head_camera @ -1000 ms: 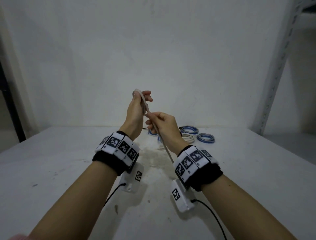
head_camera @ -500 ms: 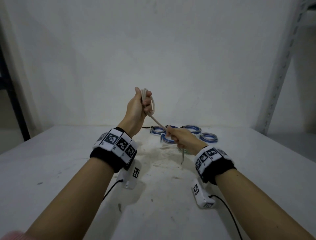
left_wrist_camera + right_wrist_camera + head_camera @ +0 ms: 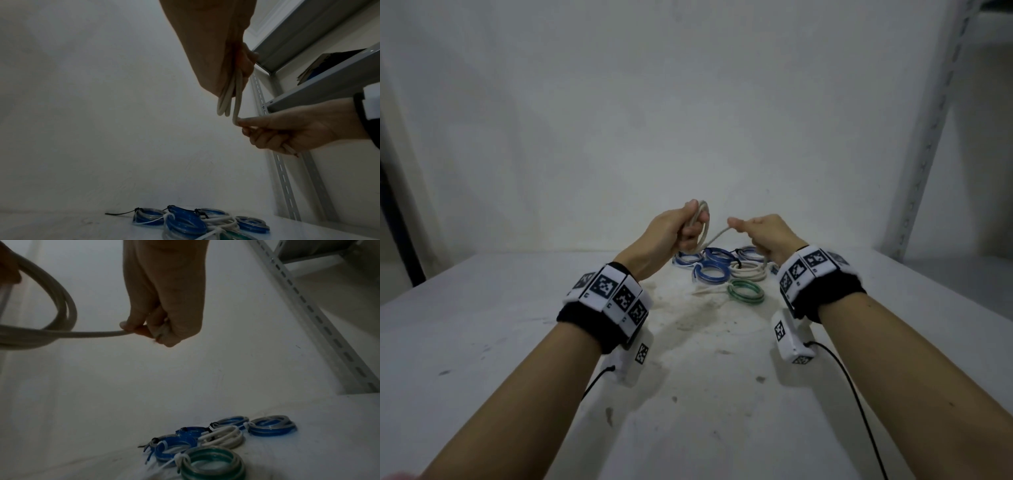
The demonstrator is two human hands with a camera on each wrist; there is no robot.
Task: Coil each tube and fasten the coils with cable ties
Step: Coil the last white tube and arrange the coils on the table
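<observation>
My left hand (image 3: 681, 228) grips a small coil of white tube (image 3: 704, 219) above the table; the loops (image 3: 225, 104) hang below its fingers in the left wrist view. My right hand (image 3: 760, 233) pinches the loose tail of that same white tube (image 3: 98, 333) between thumb and fingers, just right of the coil. The tail's end (image 3: 289, 148) sticks out below the right hand. Both hands are raised over the tied coils lying on the table.
Several tied coils lie at the table's back: blue ones (image 3: 710, 272), a white one (image 3: 748, 270) and a green one (image 3: 744, 291). A loose white cable tie (image 3: 705, 291) lies beside the green coil. A slotted metal shelf upright (image 3: 928, 137) stands at the right. The white table (image 3: 517, 342) is stained.
My right hand swept down toward the table, then rose again to the right of the coil, laying more tube onto it. The left hand has dropped a little.
</observation>
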